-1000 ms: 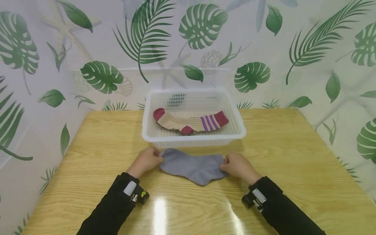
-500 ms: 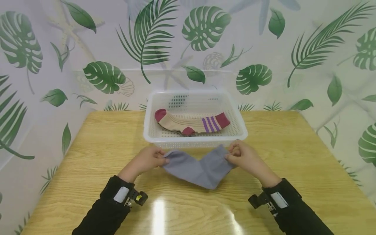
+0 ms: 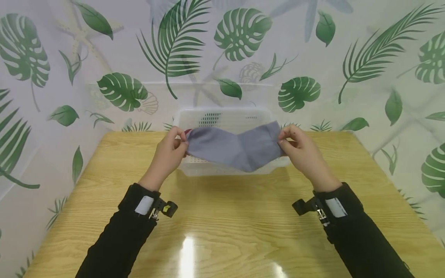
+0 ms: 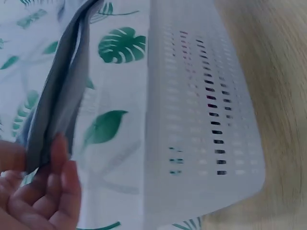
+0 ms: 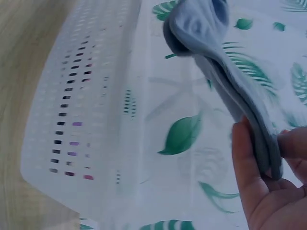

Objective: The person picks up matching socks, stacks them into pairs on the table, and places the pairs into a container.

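Note:
A grey sock (image 3: 233, 148) hangs stretched sideways between both hands, in front of and above the white plastic basket (image 3: 229, 170). My left hand (image 3: 167, 154) pinches one end of it between thumb and fingers. At the other end, my right hand (image 3: 304, 154) pinches the sock the same way. In the right wrist view, the sock (image 5: 235, 91) shows as folded layers held between thumb and fingertips. The left wrist view shows the layered edge of the sock (image 4: 62, 91) beside the basket wall (image 4: 192, 120). Only a dark red tip of the beige sock (image 3: 188, 131) inside the basket shows; the grey sock covers the rest.
The basket stands at the back of the wooden table (image 3: 229, 216), close to a wall covering (image 3: 215, 46) printed with green leaves. Similar leafy panels rise on the left and right. A black camera mount (image 3: 165, 206) sits on the left wrist, another on the right.
Both hands have lifted the grey sock off the table and carried it forward over the basket, still stretched between them. It now hides most of the striped sock there.

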The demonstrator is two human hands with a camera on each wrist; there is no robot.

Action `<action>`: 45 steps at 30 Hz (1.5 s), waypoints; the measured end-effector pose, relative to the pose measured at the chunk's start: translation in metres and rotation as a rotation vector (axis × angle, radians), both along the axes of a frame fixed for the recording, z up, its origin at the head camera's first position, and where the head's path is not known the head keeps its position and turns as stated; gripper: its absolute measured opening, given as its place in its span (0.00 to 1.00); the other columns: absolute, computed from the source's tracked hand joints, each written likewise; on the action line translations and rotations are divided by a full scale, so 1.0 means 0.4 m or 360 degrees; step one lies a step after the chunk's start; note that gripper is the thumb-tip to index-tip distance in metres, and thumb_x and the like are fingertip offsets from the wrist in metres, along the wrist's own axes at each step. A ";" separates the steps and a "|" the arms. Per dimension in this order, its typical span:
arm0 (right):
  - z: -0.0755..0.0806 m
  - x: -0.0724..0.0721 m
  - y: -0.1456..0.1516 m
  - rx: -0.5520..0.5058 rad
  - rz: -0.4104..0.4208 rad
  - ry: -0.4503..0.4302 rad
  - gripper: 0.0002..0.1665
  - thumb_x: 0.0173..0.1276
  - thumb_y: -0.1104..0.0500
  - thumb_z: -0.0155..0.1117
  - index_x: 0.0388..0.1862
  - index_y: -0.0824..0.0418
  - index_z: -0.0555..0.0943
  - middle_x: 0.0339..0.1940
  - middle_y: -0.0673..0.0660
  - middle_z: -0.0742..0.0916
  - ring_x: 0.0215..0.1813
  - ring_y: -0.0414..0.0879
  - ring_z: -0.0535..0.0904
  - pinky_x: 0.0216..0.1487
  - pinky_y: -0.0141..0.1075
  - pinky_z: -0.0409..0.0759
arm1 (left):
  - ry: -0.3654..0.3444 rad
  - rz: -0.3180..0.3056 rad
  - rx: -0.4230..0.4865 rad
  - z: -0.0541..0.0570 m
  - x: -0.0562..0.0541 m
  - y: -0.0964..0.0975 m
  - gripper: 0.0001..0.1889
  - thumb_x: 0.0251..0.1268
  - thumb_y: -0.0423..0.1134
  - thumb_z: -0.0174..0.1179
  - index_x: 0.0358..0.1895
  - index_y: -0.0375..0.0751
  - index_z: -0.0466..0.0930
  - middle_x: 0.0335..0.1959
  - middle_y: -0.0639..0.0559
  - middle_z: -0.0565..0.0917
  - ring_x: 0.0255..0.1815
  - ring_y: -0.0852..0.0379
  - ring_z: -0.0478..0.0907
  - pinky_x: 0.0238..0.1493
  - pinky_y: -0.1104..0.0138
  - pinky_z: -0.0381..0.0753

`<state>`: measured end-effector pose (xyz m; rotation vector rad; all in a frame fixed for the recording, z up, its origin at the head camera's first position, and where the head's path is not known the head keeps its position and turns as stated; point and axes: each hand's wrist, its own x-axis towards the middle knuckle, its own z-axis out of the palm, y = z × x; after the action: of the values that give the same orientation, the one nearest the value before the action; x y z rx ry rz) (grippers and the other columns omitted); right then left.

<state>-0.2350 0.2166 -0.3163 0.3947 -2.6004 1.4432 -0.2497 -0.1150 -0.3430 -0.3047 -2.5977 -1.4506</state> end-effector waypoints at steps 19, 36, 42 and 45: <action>-0.136 -0.206 -0.099 0.0197 -0.0175 -0.0587 0.26 0.72 0.63 0.50 0.68 0.70 0.69 0.67 0.68 0.74 0.61 0.60 0.75 0.59 0.46 0.75 | -0.0213 0.0113 -0.0659 -0.091 -0.174 0.114 0.19 0.78 0.35 0.38 0.58 0.24 0.72 0.57 0.27 0.73 0.62 0.35 0.69 0.61 0.51 0.71; -0.178 -0.191 -0.158 0.1053 0.0328 -0.0407 0.20 0.68 0.60 0.58 0.58 0.63 0.81 0.60 0.62 0.81 0.61 0.55 0.74 0.63 0.48 0.71 | -0.0005 -0.0285 -0.1197 -0.122 -0.151 0.197 0.16 0.69 0.41 0.56 0.57 0.47 0.81 0.64 0.38 0.72 0.66 0.37 0.66 0.64 0.48 0.68; -0.180 -0.183 -0.162 0.1066 0.0489 -0.0742 0.26 0.67 0.54 0.59 0.64 0.55 0.78 0.65 0.59 0.78 0.65 0.54 0.72 0.65 0.49 0.67 | -0.0618 -0.0585 -0.1090 -0.112 -0.137 0.191 0.24 0.69 0.50 0.57 0.67 0.55 0.72 0.75 0.38 0.58 0.75 0.30 0.44 0.69 0.39 0.53; -0.180 -0.178 -0.166 0.1058 0.0515 -0.0834 0.27 0.66 0.52 0.59 0.65 0.55 0.77 0.67 0.60 0.76 0.68 0.55 0.68 0.68 0.50 0.64 | -0.0719 -0.0639 -0.1070 -0.118 -0.136 0.185 0.26 0.69 0.48 0.57 0.70 0.56 0.69 0.73 0.46 0.64 0.75 0.38 0.52 0.69 0.44 0.58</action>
<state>-0.3062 0.1503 -0.3882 0.5927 -3.5655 0.7602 -0.3040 -0.0412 -0.3903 -0.6703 -3.5083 -0.7160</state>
